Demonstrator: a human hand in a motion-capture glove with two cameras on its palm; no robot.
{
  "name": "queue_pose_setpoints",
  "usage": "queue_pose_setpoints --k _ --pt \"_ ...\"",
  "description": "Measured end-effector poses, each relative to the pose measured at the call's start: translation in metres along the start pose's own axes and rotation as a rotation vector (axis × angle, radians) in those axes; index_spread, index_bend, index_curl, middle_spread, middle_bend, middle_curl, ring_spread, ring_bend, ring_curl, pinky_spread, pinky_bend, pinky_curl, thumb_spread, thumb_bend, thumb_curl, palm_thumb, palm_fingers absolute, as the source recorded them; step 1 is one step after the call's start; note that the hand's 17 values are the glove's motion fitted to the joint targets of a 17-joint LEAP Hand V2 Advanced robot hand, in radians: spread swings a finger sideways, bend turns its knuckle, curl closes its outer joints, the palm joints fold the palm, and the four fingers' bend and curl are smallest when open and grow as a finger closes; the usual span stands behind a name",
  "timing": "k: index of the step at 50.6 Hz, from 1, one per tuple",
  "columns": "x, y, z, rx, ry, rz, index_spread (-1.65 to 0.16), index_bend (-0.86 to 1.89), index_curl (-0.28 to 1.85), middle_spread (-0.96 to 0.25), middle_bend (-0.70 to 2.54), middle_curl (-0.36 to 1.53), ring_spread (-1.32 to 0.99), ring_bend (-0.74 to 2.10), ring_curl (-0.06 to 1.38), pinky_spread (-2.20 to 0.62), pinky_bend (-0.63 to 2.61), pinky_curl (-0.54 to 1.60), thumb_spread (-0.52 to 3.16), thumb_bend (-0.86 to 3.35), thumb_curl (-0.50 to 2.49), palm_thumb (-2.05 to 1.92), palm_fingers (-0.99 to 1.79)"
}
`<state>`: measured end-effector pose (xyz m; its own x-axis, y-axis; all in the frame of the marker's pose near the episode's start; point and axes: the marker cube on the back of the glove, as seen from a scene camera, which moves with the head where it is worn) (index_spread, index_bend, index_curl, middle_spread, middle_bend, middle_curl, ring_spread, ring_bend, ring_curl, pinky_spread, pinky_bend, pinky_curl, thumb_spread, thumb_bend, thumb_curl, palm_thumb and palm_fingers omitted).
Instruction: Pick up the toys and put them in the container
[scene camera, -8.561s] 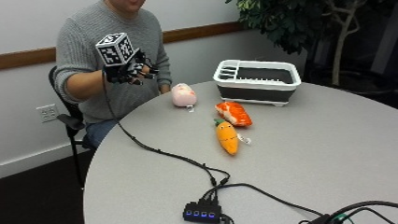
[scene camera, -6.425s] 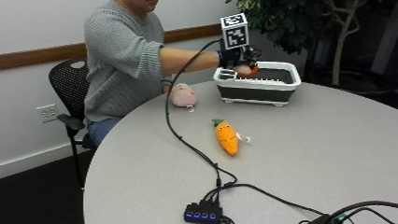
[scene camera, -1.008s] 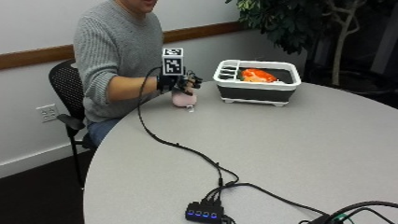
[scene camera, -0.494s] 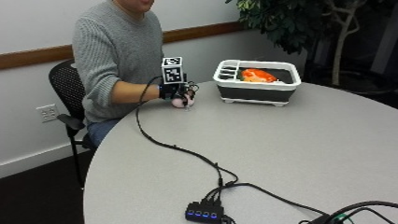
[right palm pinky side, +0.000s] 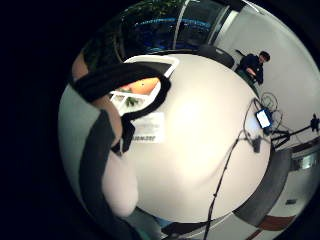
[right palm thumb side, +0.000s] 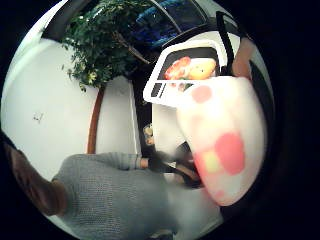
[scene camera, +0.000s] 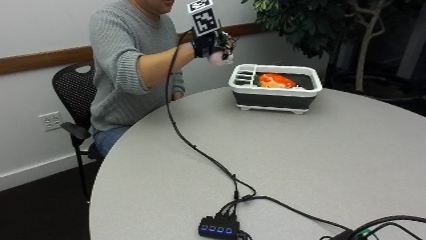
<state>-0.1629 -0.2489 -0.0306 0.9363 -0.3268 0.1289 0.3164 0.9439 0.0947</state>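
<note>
My gloved right hand (scene camera: 212, 46) is raised above the table, left of the white and black container (scene camera: 275, 88). Its fingers are curled round a pink plush toy (scene camera: 218, 56), which fills much of the thumb side palm view as a pale pink body with red spots (right palm thumb side: 222, 137). Orange and red plush toys (scene camera: 274, 80) lie inside the container (right palm thumb side: 172, 90); they also show there (right palm thumb side: 192, 69). In the little finger side view the container (right palm pinky side: 150, 75) sits on the table behind the glove strap (right palm pinky side: 120, 80).
A round grey table (scene camera: 346, 165) carries a black cable (scene camera: 200, 150) running to a hub with blue lights (scene camera: 218, 229) near the front edge. A black chair (scene camera: 73, 100) stands behind the person. A potted tree (scene camera: 333, 25) rises behind the container.
The hand gripped the pink toy on the table and has lifted it up toward the container. The orange and red toys went into the container before that.
</note>
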Motion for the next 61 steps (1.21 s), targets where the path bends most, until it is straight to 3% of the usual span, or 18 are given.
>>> queue_pose_setpoints --k 16,23,42,46,47,49,55,61 --pt "-0.018 -0.183 0.090 -0.040 0.023 0.065 -0.42 0.43 0.87 -0.30 0.71 0.70 -0.61 0.86 0.69 -0.32 1.10 0.47 0.86 0.06 0.74 0.47 0.61" --pt "-0.009 -0.231 0.104 -0.060 0.061 0.113 -0.43 0.36 0.89 -0.30 0.68 0.73 -0.60 0.89 0.71 -0.31 1.13 0.48 0.91 0.04 0.76 0.46 0.51" --pt "0.020 -0.262 0.146 -0.184 0.116 0.253 -0.46 0.20 0.95 -0.29 0.64 0.78 -0.56 0.89 0.73 -0.27 1.15 0.47 1.09 -0.01 0.77 0.38 0.35" --pt "0.030 -0.258 0.155 -0.261 0.051 0.286 -0.44 0.21 0.93 -0.27 0.46 0.72 -0.47 0.71 0.71 -0.21 1.20 0.49 1.20 -0.07 0.67 0.20 0.00" --pt "0.032 -0.257 0.157 -0.270 0.035 0.293 -0.43 0.13 0.90 -0.25 0.35 0.68 -0.43 0.62 0.68 -0.17 1.27 0.51 1.20 -0.08 0.64 0.16 -0.26" --pt "0.033 -0.255 0.160 -0.281 0.019 0.298 -0.41 0.06 0.83 -0.22 0.26 0.64 -0.36 0.48 0.64 -0.12 1.28 0.49 1.21 -0.07 0.61 0.10 -0.41" --pt "0.027 -0.244 0.159 -0.291 0.005 0.249 -0.37 0.05 0.68 -0.17 0.13 0.54 -0.22 0.20 0.53 -0.03 1.18 0.44 1.23 -0.04 0.53 0.02 -0.42" --pt "0.016 -0.219 0.141 -0.267 -0.023 0.167 -0.35 0.07 0.58 -0.14 0.11 0.48 -0.14 0.13 0.46 0.02 1.09 0.40 1.25 -0.03 0.48 -0.02 -0.35"
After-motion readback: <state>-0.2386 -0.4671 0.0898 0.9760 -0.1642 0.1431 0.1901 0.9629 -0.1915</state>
